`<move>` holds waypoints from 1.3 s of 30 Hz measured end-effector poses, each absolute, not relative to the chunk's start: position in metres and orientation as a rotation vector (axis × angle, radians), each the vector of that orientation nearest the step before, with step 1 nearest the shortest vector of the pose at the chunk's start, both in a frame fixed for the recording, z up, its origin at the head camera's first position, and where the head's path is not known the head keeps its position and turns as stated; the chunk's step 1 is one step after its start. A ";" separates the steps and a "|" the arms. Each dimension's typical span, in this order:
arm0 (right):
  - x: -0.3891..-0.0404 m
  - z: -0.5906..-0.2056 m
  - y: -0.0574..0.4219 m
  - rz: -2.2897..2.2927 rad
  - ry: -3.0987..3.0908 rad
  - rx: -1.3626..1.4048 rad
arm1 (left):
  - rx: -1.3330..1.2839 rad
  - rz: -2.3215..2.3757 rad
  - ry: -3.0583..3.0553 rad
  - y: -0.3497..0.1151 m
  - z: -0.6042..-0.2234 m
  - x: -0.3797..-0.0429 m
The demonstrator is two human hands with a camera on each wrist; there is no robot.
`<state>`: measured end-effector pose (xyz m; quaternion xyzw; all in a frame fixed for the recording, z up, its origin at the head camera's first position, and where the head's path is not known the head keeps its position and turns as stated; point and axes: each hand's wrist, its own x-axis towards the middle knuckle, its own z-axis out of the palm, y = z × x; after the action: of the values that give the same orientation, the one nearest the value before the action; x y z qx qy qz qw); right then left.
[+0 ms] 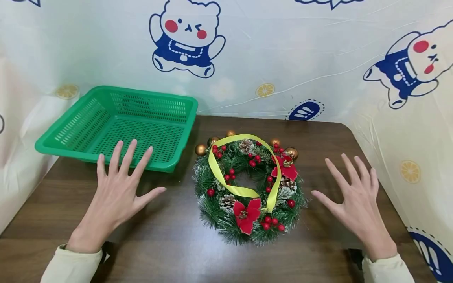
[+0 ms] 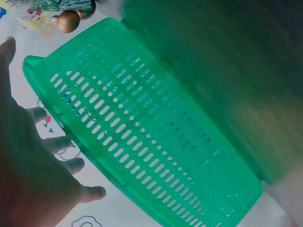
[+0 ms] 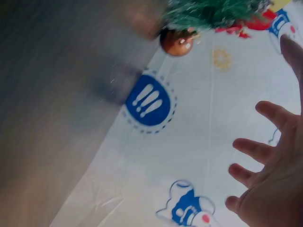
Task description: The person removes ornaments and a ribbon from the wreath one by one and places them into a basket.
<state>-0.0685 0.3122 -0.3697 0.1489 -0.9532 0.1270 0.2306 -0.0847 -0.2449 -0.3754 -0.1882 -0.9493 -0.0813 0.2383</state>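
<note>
A green Christmas wreath [image 1: 216,214] with red berries, pinecones, red flowers and copper-coloured balls lies on the brown table. Across its top runs a loop of yellow ribbon [image 1: 244,191]. My left hand [image 1: 118,192], fingers spread, hovers between the wreath and the green plastic basket [image 1: 141,167], holding nothing. On the wreath's other side my right hand [image 1: 357,200] is also spread and holds nothing. The left wrist view shows the basket's slotted wall [image 2: 109,118] beyond the left fingers. In the right wrist view, part of the wreath [image 3: 203,14] shows above the right hand [image 3: 270,170].
The basket stands at the table's back left corner, with no items visible inside. A pale curtain [image 1: 240,86] printed with cartoon bears and orange slices hangs behind and beside the table [image 1: 226,263].
</note>
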 end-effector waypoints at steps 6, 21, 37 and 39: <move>-0.068 -0.366 0.290 0.630 -2.678 0.529 | -0.646 -0.325 -2.535 -0.230 -0.366 -0.084; -0.059 -0.354 0.247 0.851 -2.808 0.393 | -0.899 -0.466 -2.551 -0.190 -0.338 -0.078; -0.040 -0.362 0.213 0.690 -2.960 0.334 | -0.876 -0.819 -2.710 -0.158 -0.335 -0.094; -0.039 -0.366 0.211 0.646 -2.975 0.350 | -0.884 -0.875 -2.716 -0.153 -0.337 -0.100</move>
<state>-0.0394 0.2111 -0.3663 0.1143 -0.9701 0.2105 0.0385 -0.0998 -0.1530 -0.3372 -0.2952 -0.9064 -0.2921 0.0772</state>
